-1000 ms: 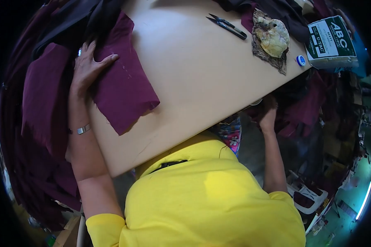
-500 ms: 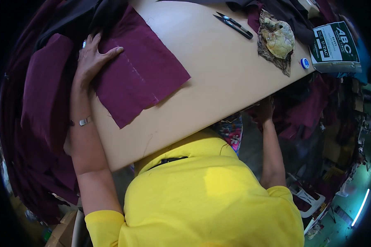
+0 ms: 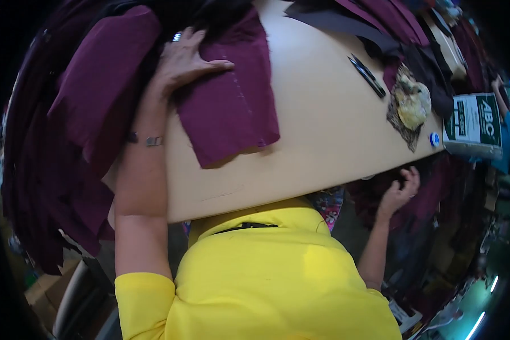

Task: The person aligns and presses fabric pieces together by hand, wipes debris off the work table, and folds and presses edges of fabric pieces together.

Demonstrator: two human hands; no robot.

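Note:
My left hand (image 3: 181, 62) lies spread on a maroon fabric piece (image 3: 232, 107) on the tabletop, its thumb reaching across the cloth. A dashed, pale chalk-like line runs down this piece, and its lower edge is frayed. Beside my left forearm hangs a large heap of maroon cloth (image 3: 105, 73). My right hand (image 3: 399, 194) is just off the table's near edge at the right, fingers loosely bent and apart, with nothing visible in it. Dark and maroon cloth (image 3: 430, 190) lies behind and below that hand.
Black thread snips (image 3: 368, 76) rest on the beige table (image 3: 317, 124). Near them are a yellowish, worn lump on ragged cloth (image 3: 412, 107) and a small blue-and-white round item (image 3: 434, 139). A green-and-white ABC package (image 3: 473, 127) stands at the right corner.
My right hand has come out from beneath the table edge, moving right and into view with fingers apart. My left hand stays on the maroon piece. The whole view has shifted.

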